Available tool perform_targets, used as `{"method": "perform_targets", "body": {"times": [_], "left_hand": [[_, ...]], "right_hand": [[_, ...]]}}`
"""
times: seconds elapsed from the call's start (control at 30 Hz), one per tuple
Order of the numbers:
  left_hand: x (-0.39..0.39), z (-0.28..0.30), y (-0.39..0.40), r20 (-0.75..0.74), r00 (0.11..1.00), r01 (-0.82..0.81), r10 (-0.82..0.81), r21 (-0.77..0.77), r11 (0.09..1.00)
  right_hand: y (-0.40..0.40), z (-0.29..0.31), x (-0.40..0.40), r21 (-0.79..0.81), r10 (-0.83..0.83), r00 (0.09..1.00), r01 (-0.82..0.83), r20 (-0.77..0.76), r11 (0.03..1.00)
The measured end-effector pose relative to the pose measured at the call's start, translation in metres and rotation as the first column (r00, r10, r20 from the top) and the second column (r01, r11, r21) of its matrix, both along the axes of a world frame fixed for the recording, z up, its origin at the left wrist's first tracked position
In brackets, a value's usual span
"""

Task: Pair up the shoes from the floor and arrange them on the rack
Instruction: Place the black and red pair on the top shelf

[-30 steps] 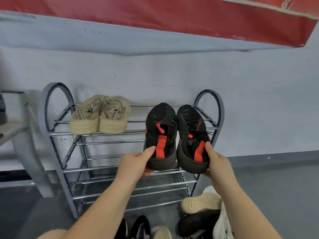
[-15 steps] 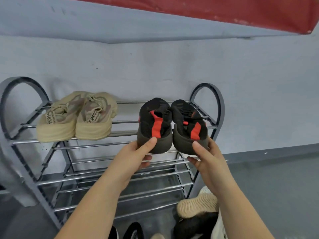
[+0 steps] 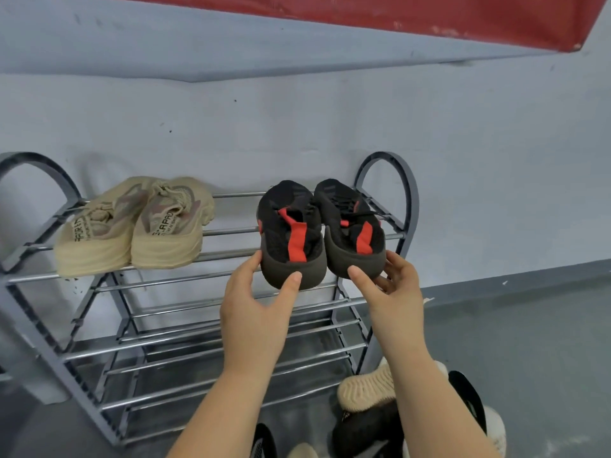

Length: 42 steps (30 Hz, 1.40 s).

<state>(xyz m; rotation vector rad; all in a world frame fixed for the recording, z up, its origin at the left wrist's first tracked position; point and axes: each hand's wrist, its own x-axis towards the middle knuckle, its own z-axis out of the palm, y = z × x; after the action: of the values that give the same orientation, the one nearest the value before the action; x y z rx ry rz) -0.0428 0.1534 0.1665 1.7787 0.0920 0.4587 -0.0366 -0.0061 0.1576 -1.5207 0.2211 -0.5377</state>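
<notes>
2 hands work at the rack's right end. Nearest me, loose shoes lie in a heap on the floor (image 3: 529,375): a cream knit shoe (image 3: 365,388) sole-up, a black shoe (image 3: 367,428) under it, more cut off at the frame's lower edge. None of these is paired yet.

Above them, the left hand (image 3: 256,312) cups the heel of the left black-and-red sneaker (image 3: 291,236), thumb pressed on the heel's face, the other fingers on its left side and beneath; whether they curl under, I cannot tell. The right hand (image 3: 391,292) does the same on the right black-and-red sneaker (image 3: 352,231): thumb on the heel, fingers spread at the sole's right edge. Both grips read as loose holds at the heel rather than firm clamps.

Key relation: each sneaker's long axis runs straight away from its hand, heel at the palm and toe toward the wall (image 3: 330,127). The 2 lie side by side, touching, on the rack (image 3: 401,193), top tier, heels overhanging the front bar. Each hand is nearest its own shoe, so a short push along that axis would likely seat them.

Farther left on the same tier, well apart, 1 beige pair (image 3: 132,233) sits heels-out. The 3 tiers below show bare bars.
</notes>
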Motion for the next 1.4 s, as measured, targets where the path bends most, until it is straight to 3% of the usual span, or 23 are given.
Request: {"method": "perform_targets", "body": {"times": [0.33,0.73,1.03,1.2,1.4], "left_hand": [[0.029,0.002,-0.013,0.008,0.995,-0.100,0.100,0.181,0.978],[0.053,-0.008,-0.041,0.109,0.989,-0.112,0.096,0.154,0.982],[0.048,-0.007,-0.029,0.075,0.996,-0.059,0.043,0.215,0.975],[0.040,-0.004,-0.006,0.095,0.995,-0.011,-0.033,0.425,0.905],[0.014,-0.026,-0.010,0.184,0.977,-0.042,-0.107,0.659,0.751]], "right_hand": [[-0.002,-0.001,0.032,-0.077,-0.069,0.997,0.071,0.025,0.994],[-0.032,-0.001,0.050,-0.142,-0.058,0.998,0.060,0.020,0.988],[-0.030,-0.006,0.041,-0.211,-0.034,0.999,0.028,-0.026,0.977],[-0.024,-0.009,0.019,-0.387,0.049,0.991,-0.094,-0.126,0.917],[-0.033,-0.020,-0.013,-0.620,0.048,0.961,-0.213,-0.271,0.755]]}}
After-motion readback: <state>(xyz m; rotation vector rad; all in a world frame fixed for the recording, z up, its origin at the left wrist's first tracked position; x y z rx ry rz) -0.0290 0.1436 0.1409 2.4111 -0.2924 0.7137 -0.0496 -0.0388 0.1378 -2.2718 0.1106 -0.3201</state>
